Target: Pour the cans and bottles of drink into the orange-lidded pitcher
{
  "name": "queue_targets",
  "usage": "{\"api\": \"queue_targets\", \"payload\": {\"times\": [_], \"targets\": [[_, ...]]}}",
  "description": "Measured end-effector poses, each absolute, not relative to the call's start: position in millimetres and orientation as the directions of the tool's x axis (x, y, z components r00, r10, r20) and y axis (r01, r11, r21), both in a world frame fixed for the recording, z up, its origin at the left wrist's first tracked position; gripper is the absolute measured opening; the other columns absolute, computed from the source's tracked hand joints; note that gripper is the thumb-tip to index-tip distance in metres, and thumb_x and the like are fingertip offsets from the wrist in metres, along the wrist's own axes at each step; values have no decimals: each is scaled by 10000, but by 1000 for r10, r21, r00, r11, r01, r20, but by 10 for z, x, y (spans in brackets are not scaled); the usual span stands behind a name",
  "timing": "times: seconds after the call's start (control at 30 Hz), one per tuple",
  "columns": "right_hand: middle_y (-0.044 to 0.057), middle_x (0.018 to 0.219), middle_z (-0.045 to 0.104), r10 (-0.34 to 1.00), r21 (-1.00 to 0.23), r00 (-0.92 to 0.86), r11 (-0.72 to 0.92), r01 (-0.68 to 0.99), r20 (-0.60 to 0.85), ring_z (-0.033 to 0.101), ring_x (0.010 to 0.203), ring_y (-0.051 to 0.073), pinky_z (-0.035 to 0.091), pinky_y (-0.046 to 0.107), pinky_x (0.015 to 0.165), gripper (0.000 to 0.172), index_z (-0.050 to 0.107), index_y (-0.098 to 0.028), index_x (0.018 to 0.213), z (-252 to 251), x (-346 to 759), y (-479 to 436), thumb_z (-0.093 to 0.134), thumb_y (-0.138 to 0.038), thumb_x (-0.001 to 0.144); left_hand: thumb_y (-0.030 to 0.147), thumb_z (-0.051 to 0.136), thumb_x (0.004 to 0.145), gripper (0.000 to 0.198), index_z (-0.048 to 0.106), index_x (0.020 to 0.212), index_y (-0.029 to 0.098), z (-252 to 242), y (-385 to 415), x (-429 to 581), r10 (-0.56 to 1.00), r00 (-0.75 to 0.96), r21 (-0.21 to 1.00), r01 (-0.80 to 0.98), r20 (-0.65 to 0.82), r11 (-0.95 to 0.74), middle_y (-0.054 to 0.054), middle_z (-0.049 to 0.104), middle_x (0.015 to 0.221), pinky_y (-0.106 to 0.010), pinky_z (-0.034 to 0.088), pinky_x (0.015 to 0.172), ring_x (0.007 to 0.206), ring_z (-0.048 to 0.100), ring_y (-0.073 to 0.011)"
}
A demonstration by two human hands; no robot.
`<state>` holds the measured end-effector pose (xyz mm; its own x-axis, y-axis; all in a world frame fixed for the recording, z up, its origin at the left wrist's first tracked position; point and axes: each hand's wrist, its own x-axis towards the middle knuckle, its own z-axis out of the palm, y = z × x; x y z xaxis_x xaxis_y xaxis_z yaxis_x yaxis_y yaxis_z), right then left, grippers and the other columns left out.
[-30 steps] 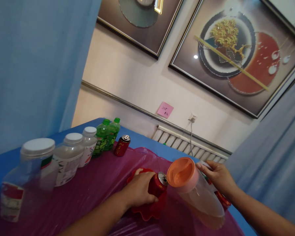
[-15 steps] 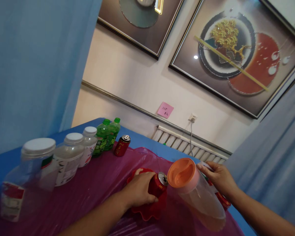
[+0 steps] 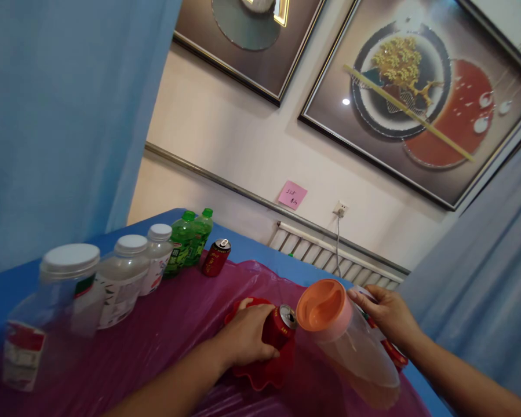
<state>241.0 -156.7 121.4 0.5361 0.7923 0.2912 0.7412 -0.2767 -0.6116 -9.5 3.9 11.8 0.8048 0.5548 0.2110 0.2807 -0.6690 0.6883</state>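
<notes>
My left hand (image 3: 247, 336) is closed around a red drink can (image 3: 281, 324), whose silver top with its opening faces up. Beneath the can and fingers lies a red dish with a wavy rim (image 3: 263, 379). A clear plastic pitcher (image 3: 356, 359) with an orange lid (image 3: 323, 304) leans left, the lid close beside the can's top. On the pitcher's far side, my right hand (image 3: 388, 315) is closed at its handle, mostly hidden. Below the right hand, another red can (image 3: 394, 355) shows in part behind the pitcher.
Clear white-lidded jars (image 3: 123, 278), green bottles (image 3: 184, 243) and a red can (image 3: 217, 258) stand in a row at the left. Purple plastic sheet (image 3: 173, 347) covers much of the blue table (image 3: 251, 249). Behind are a radiator (image 3: 303, 249) and a blue curtain (image 3: 481, 278).
</notes>
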Motion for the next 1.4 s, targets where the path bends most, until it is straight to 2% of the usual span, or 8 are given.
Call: {"api": "queue_targets", "payload": {"times": [0.2, 0.37, 0.67, 0.83, 1.07, 1.27, 1.4], "targets": [[-57, 548, 371, 792, -598, 530, -275, 753, 303, 357, 535, 112, 292, 243, 490, 523, 493, -209, 602, 1229, 2410, -1573, 627, -693, 746, 398, 850, 552, 640, 664, 1149, 263, 104, 47, -95, 549, 807, 683, 274, 220, -677, -53, 717, 1200, -479, 276, 1159, 1196, 594, -357], [-54, 537, 373, 792, -570, 526, -288, 769, 310, 362, 529, 116, 292, 245, 485, 524, 476, -215, 591, 1248, 2378, -1581, 607, -692, 764, 379, 851, 559, 639, 666, 1161, 271, 84, 57, -86, 525, 818, 695, 234, 237, -679, -57, 718, 1208, -509, 222, 1182, 1177, 608, -350], [-52, 542, 372, 795, -580, 529, -289, 762, 298, 367, 528, 116, 301, 243, 487, 521, 469, -217, 586, 1229, 2397, -1572, 612, -688, 757, 374, 850, 550, 637, 673, 1151, 260, 116, 39, -97, 543, 811, 698, 260, 218, -668, -42, 720, 1181, -486, 270, 1155, 1176, 598, -350], [-55, 543, 370, 800, -595, 529, -285, 751, 285, 359, 521, 114, 295, 243, 484, 513, 475, -215, 586, 1218, 2410, -1575, 616, -676, 762, 407, 838, 552, 679, 659, 1190, 259, 85, 59, -89, 521, 820, 698, 229, 238, -678, -53, 707, 1221, -513, 223, 1171, 1184, 597, -351], [-52, 534, 400, 789, -600, 536, -279, 750, 302, 380, 514, 118, 304, 246, 482, 522, 524, -207, 603, 1237, 2378, -1584, 631, -697, 747, 388, 841, 552, 648, 662, 1162, 263, 92, 56, -91, 528, 819, 693, 245, 226, -678, -48, 720, 1185, -514, 240, 1166, 1151, 615, -346], [-55, 512, 371, 793, -600, 531, -276, 751, 299, 358, 499, 116, 292, 244, 465, 520, 456, -225, 562, 1218, 2391, -1588, 618, -682, 749, 369, 856, 550, 633, 672, 1144, 250, 93, 46, -92, 541, 809, 691, 256, 230, -676, -56, 724, 1179, -504, 269, 1157, 1155, 607, -357], [-52, 548, 367, 793, -629, 542, -275, 727, 279, 353, 521, 115, 297, 246, 478, 512, 473, -219, 583, 1197, 2402, -1587, 626, -681, 742, 385, 856, 551, 672, 660, 1185, 283, 67, 59, -86, 531, 813, 686, 246, 238, -684, -49, 720, 1211, -499, 255, 1171, 1172, 607, -359]]}}
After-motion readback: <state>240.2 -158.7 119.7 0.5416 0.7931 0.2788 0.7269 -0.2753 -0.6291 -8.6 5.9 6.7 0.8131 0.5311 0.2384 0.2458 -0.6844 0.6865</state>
